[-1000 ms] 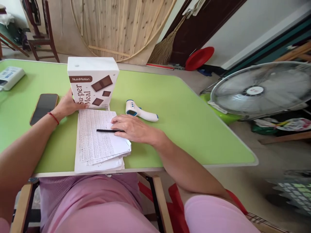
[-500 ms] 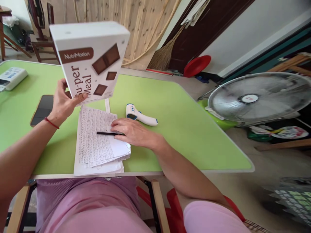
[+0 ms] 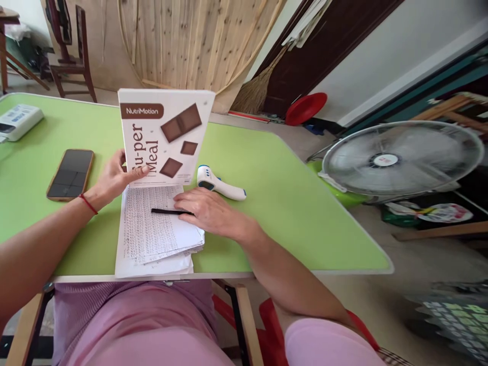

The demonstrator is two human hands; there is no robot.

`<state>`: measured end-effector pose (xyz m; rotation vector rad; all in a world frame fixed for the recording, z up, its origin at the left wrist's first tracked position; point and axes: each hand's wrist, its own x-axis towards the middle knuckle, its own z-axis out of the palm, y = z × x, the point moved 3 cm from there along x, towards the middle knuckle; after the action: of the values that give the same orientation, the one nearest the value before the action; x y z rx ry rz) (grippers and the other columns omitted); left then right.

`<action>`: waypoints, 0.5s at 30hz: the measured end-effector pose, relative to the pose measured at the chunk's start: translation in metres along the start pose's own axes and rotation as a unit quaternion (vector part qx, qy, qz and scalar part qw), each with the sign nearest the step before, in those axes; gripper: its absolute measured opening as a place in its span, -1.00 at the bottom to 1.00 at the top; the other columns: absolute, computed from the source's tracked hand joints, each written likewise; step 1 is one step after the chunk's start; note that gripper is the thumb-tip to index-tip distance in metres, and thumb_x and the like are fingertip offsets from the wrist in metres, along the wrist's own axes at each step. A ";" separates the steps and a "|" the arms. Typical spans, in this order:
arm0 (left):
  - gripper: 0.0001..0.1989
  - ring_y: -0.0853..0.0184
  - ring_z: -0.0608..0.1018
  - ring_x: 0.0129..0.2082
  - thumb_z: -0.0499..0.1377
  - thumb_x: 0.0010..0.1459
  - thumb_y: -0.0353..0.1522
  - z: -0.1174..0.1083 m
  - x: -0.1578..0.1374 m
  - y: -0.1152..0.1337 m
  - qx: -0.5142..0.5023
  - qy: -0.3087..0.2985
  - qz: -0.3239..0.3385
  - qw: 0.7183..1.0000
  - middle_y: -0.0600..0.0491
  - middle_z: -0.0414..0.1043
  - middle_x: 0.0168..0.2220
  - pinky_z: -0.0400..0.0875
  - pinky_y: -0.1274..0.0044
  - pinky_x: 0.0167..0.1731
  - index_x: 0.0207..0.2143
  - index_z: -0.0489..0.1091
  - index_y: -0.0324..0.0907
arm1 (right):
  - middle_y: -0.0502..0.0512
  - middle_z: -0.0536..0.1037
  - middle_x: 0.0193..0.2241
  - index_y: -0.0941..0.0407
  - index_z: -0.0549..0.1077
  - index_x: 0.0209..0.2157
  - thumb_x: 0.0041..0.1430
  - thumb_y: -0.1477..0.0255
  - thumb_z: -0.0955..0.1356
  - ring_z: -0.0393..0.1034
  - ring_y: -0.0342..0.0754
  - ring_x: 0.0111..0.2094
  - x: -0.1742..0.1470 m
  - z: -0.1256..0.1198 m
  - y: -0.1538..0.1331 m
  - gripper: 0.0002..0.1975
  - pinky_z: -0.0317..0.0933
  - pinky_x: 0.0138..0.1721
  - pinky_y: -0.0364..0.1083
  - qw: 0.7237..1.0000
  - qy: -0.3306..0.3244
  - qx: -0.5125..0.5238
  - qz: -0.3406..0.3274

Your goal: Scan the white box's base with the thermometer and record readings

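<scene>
My left hand (image 3: 124, 175) grips the lower left corner of a white NutriMotion box (image 3: 152, 145), thumb across its front. The box stands tilted with brown chocolate pieces printed on its face, its bottom edge over the top of the papers. Below it lies a stack of handwritten papers (image 3: 156, 234) near the table's front edge. My right hand (image 3: 204, 208) rests on the right side of the stack, fingers curled around the end of a black pen (image 3: 168, 211). Just beyond that hand lies a white and blue infrared thermometer (image 3: 224, 188).
A smartphone (image 3: 70, 174) lies left of my left hand on the green table (image 3: 297, 218). Farther left is a white device (image 3: 21, 122) with a cable. A large fan (image 3: 385, 160) stands to the right, beyond the table's edge. A wooden chair (image 3: 70, 66) is at the back left.
My left hand has lowered the box and brought it right, turning its face more toward me, so its top no longer shows as broadly. My right hand and the pen stay in place.
</scene>
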<state>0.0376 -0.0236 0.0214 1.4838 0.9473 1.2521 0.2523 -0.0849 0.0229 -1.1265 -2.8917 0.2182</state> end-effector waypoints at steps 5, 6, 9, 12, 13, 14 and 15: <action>-0.38 0.00 0.54 -0.10 0.46 -0.17 -0.19 -0.005 0.002 -0.018 0.114 -0.014 -0.015 0.993 -0.17 0.50 -0.09 0.48 0.18 -0.12 -0.07 0.38 -0.20 | 0.22 0.57 -0.05 0.16 0.53 -0.15 0.21 0.41 0.35 0.46 0.09 -0.04 -0.012 -0.014 0.009 -0.79 0.29 0.04 0.11 0.994 0.034 0.098 -0.014; -0.38 -0.01 0.54 -0.11 0.45 -0.16 -0.18 -0.006 0.003 -0.020 0.127 -0.020 -0.024 0.991 -0.18 0.50 -0.09 0.47 0.16 -0.12 -0.06 0.38 -0.20 | 0.18 0.59 -0.08 0.14 0.53 -0.15 0.20 0.37 0.36 0.47 0.06 -0.06 -0.016 -0.020 0.015 -0.79 0.31 0.03 0.07 0.989 0.057 0.136 -0.005; -0.40 -0.02 0.55 -0.10 0.44 -0.13 -0.16 -0.007 0.004 -0.022 0.138 -0.040 -0.029 0.989 -0.18 0.51 -0.08 0.47 0.14 -0.12 -0.05 0.39 -0.19 | 0.11 0.60 -0.21 0.08 0.54 -0.25 0.15 0.24 0.36 0.49 0.03 -0.17 -0.028 -0.033 0.048 -0.77 0.34 -0.06 0.05 0.966 0.158 0.169 0.112; -0.44 0.00 0.56 -0.11 0.43 -0.13 -0.17 -0.008 0.004 -0.021 0.144 -0.053 -0.016 0.988 -0.14 0.52 -0.09 0.49 0.17 -0.13 -0.07 0.42 -0.16 | 0.25 0.54 -0.10 0.15 0.48 -0.09 -0.09 0.24 0.47 0.42 0.20 -0.07 -0.032 -0.029 0.084 -0.50 0.32 -0.10 0.11 0.947 0.184 0.036 0.262; -0.46 0.00 0.57 -0.13 0.43 -0.13 -0.17 -0.008 0.004 -0.021 0.147 -0.052 -0.014 0.988 -0.13 0.53 -0.11 0.50 0.18 -0.15 -0.10 0.43 -0.16 | 0.29 0.52 -0.08 0.17 0.46 -0.04 -0.14 0.27 0.47 0.41 0.21 -0.08 -0.031 -0.024 0.092 -0.43 0.32 -0.13 0.09 0.945 0.154 0.009 0.288; -0.48 0.00 0.58 -0.15 0.43 -0.13 -0.17 -0.009 0.004 -0.021 0.149 -0.051 -0.013 0.987 -0.12 0.54 -0.13 0.51 0.19 -0.17 -0.12 0.44 -0.15 | 0.28 0.53 -0.12 0.18 0.45 -0.05 -0.15 0.30 0.46 0.42 0.19 -0.12 -0.028 -0.017 0.098 -0.44 0.32 -0.19 0.04 0.946 0.114 0.001 0.302; -0.50 0.01 0.58 -0.17 0.43 -0.13 -0.16 -0.009 0.004 -0.021 0.150 -0.048 -0.013 0.987 -0.12 0.55 -0.14 0.52 0.19 -0.19 -0.14 0.45 -0.14 | 0.25 0.55 -0.18 0.17 0.46 -0.09 -0.14 0.32 0.44 0.44 0.14 -0.19 -0.025 -0.011 0.103 -0.50 0.31 -0.26 -0.01 0.947 0.072 0.007 0.312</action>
<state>0.0294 -0.0130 0.0028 1.7424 1.1233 1.0402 0.3406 -0.0255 0.0197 -1.9279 -2.3154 0.1550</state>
